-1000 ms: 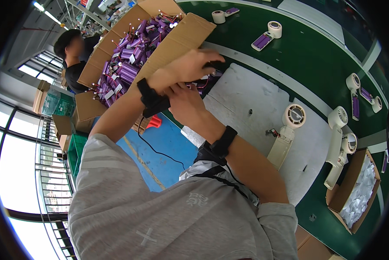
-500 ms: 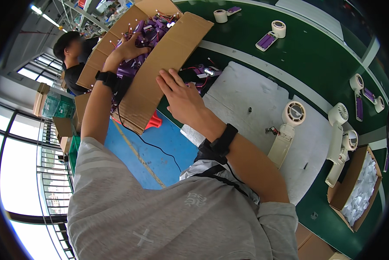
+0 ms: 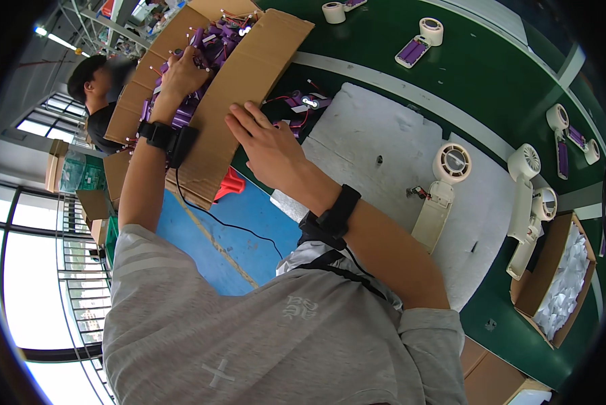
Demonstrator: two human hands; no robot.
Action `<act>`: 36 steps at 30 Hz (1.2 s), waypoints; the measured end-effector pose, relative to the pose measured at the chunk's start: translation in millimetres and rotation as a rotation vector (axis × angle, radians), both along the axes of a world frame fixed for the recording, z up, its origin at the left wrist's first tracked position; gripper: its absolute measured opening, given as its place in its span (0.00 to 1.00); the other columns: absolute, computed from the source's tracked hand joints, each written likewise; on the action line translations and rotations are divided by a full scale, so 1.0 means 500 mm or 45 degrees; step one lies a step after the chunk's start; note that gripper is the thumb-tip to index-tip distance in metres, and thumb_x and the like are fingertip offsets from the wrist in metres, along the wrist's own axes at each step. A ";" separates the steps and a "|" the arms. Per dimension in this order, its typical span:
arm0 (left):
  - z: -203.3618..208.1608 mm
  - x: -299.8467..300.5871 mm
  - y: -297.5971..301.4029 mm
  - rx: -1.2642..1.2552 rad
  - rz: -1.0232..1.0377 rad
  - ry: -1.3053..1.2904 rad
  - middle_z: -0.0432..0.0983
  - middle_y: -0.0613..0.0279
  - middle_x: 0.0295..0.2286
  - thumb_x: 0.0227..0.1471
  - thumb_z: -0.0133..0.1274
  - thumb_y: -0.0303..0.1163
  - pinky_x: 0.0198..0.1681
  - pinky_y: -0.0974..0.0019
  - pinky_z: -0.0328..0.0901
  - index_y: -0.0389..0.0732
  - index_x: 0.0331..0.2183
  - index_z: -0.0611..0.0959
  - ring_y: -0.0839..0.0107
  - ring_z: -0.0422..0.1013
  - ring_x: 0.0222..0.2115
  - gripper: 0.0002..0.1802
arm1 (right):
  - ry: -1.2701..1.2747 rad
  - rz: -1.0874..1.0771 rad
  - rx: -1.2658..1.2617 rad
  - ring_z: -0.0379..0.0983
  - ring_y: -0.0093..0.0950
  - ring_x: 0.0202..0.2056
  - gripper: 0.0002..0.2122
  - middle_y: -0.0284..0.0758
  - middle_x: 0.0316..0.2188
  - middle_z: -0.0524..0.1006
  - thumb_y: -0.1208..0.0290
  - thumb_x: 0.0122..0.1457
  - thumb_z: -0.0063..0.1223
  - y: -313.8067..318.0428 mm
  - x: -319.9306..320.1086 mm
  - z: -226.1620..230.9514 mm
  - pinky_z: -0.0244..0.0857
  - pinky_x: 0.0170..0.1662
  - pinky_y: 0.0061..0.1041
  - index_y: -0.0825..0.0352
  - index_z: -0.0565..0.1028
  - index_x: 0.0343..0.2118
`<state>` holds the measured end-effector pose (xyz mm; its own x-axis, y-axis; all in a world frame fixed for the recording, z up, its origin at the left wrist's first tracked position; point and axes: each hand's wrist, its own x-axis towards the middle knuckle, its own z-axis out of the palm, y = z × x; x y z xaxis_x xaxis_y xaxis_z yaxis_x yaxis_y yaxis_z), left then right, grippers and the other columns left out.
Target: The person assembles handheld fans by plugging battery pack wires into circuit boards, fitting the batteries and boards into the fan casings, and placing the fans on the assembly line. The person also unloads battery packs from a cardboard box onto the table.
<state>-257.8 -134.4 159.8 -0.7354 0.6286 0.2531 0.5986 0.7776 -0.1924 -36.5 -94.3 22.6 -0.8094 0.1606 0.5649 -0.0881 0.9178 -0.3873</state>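
A cardboard box [image 3: 249,81] at the upper left holds a heap of purple battery packs [image 3: 212,50] with thin wires. My left hand [image 3: 181,75] reaches into it, its fingers curled down among the packs. What these fingers hold, if anything, is hidden. My right hand [image 3: 272,148] lies open, fingers outstretched, against the box's near side. Beside the box, a few wired purple battery packs [image 3: 303,101] lie on the bench. On the grey-white mat [image 3: 357,148] to the right rests a cream handheld fan [image 3: 445,182] with a small wired part next to it.
More handheld fans [image 3: 421,44] stand along the green bench [image 3: 492,74], several with purple cells exposed. At the right, a small carton [image 3: 553,283] holds white pouches. A red plastic object [image 3: 230,183] shows below the box, above the blue floor [image 3: 208,250]. Another person [image 3: 97,101] is at the far left.
My left hand has gone from spread fingers over the packs to curled fingers among them. The whole view has shifted slightly; my right hand stays on the box.
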 end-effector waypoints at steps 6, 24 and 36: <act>0.004 -0.050 -0.018 -0.283 -0.088 -0.061 0.71 0.39 0.47 0.38 0.61 0.46 0.56 0.49 0.60 0.44 0.55 0.68 0.41 0.64 0.51 0.42 | 0.045 0.000 -0.021 0.45 0.33 0.66 0.35 0.34 0.65 0.52 0.71 0.49 0.60 -0.004 -0.001 0.001 0.68 0.49 0.42 0.64 0.57 0.61; 0.021 -0.098 -0.043 0.157 -0.303 -0.590 0.78 0.46 0.38 0.35 0.64 0.42 0.47 0.62 0.66 0.38 0.48 0.76 0.52 0.74 0.40 0.35 | 0.048 0.017 -0.030 0.46 0.34 0.66 0.36 0.34 0.65 0.51 0.71 0.48 0.61 0.003 0.000 -0.008 0.69 0.48 0.43 0.65 0.57 0.61; 0.000 -0.093 -0.053 0.302 -0.140 -0.167 0.79 0.52 0.35 0.35 0.66 0.46 0.44 0.64 0.66 0.40 0.45 0.80 0.59 0.74 0.40 0.34 | 0.072 0.016 -0.070 0.48 0.34 0.66 0.35 0.34 0.65 0.53 0.75 0.48 0.58 0.002 0.000 -0.004 0.68 0.48 0.43 0.65 0.58 0.61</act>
<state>-304.5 -160.7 159.8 -0.7020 0.6413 0.3098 0.6898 0.7205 0.0717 -36.5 -93.6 20.4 -0.7784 0.1825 0.6006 -0.1227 0.8941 -0.4308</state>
